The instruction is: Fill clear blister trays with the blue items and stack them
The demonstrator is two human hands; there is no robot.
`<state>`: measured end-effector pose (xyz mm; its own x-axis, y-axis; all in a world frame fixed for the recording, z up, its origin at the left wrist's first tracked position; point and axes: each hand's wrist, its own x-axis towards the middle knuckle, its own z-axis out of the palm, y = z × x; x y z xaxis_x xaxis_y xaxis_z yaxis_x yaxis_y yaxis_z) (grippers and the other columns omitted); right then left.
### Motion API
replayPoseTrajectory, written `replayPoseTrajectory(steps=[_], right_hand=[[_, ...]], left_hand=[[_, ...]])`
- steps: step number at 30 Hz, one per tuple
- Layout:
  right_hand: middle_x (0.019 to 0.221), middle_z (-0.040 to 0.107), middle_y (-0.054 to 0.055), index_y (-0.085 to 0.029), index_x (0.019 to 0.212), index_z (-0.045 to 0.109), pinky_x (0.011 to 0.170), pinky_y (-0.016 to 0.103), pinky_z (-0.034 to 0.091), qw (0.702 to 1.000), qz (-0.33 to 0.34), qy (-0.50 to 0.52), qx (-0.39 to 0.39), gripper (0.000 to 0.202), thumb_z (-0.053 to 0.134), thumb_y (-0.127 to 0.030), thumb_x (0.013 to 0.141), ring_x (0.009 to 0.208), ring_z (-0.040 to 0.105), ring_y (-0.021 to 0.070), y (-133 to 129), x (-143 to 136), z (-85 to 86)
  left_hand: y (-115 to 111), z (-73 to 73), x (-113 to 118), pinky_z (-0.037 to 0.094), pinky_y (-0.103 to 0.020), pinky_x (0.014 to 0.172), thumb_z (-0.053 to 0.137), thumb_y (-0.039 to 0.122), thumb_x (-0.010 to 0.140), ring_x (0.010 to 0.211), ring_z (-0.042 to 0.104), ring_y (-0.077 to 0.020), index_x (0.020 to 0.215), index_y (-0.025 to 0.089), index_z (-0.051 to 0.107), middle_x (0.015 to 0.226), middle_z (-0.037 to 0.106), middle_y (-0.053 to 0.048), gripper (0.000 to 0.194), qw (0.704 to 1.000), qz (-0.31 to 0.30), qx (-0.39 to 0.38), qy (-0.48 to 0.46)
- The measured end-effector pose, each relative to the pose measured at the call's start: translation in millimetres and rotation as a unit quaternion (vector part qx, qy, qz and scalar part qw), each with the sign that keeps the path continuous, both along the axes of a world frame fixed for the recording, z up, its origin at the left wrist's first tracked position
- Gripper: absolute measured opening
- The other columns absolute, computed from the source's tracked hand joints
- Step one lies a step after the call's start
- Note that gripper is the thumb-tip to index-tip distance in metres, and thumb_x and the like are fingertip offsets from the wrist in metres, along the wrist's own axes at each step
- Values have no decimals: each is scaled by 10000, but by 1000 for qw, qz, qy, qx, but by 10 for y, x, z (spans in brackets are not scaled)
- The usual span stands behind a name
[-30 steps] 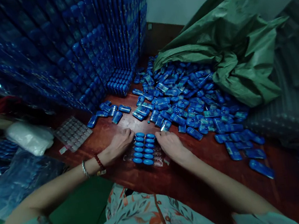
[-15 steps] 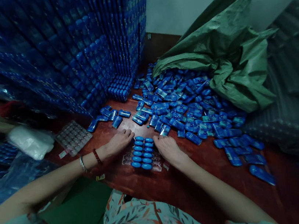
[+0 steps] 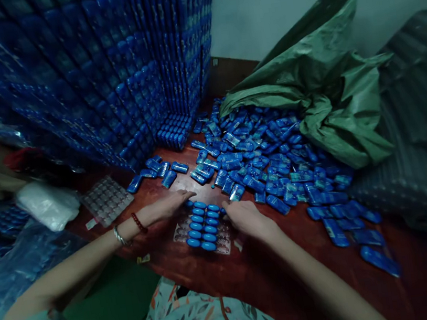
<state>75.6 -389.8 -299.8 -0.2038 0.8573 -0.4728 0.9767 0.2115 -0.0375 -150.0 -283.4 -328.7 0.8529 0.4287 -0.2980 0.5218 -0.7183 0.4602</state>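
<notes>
Two columns of glossy blue oval pieces lie in a clear plastic tray on the red-brown table, near my body. At the tray's far left corner, my left hand has its fingers closed on a blue oval piece, which shows just below the fingertips. My right hand is at the far right corner, its fingers curled together beside another blue piece, which is mostly hidden. A loose group of blue packets lies beyond my left hand.
A large pile of blue packets spreads at the right under a green sack. Tall stacks of blue packs stand at the back left. Another clear tray and a white plastic bag are at the left.
The view has tilted slightly, so the scene sits lower. Blue pieces now show at both hands' fingertips, by the far end of the two columns.
</notes>
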Motion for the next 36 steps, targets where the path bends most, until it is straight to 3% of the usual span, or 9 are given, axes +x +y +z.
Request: replayPoseTrajectory(steps=[3,6,10,14,20,25,29,32,36], right_hand=[[987,677,105,-198,1093,554,706,298,469,998,-1,55,18,314,367,-398,939,924,650,245,197,176,92],[1082,641,100,-220,1149,523,748,307,461,990,-58,61,109,369,264,-409,965,993,618,236,581,136,57],[1195,552,145,-159,1233,454,770,295,466,986,-80,35,141,372,428,-358,919,1012,595,226,1040,-159,-172],[1213,503,181,-105,1205,476,814,301,461,986,-78,27,142,338,444,-250,901,1046,558,227,1083,-251,-365],[1157,517,154,-110,1127,535,869,321,440,982,-83,46,163,277,373,-219,930,1086,504,231,774,77,-383],[1105,570,99,-140,1093,571,906,303,430,924,-104,275,243,272,405,-284,932,1022,547,177,187,442,-333],[1004,647,78,-177,1026,616,833,336,473,856,-237,361,286,306,446,-396,896,922,604,200,-546,597,-400],[951,673,70,-183,979,627,806,343,490,816,-315,389,289,300,482,-419,863,878,625,210,-950,517,-492],[926,661,62,-203,967,608,812,328,483,831,-307,393,246,242,430,-353,900,865,615,196,-1031,216,-616]], left_hand=[[249,96,-106,420,-268,896,628,156,732,1152,486,-219,1347,151,346,1319,482,-122,677,998,-48,-39,-11],[486,82,47,452,-246,826,550,227,830,1006,568,-166,1284,163,422,1225,558,-98,476,999,-15,-20,-27],[578,-144,557,462,-340,835,601,311,808,990,571,-240,1187,87,459,1124,568,-165,463,987,101,124,-13],[479,-373,842,461,-414,842,614,248,785,1041,547,-315,1137,45,460,1122,534,-228,435,973,143,181,-10],[428,-409,655,483,-361,802,422,71,836,976,594,-250,1124,54,462,1113,556,-208,291,974,140,177,-36],[319,-279,169,480,-312,850,410,145,890,964,605,-185,1075,122,503,1058,605,-122,208,973,141,151,-100],[-116,-250,-352,502,-312,827,430,244,908,948,612,-169,1089,169,497,1060,594,-85,207,910,289,134,-267],[-505,-267,-599,522,-296,744,524,291,869,836,623,-158,1063,183,496,922,615,-35,224,858,394,128,-303],[-816,-322,-533,519,-297,758,528,255,867,851,608,-154,986,184,541,925,609,-43,139,872,350,116,-322]])
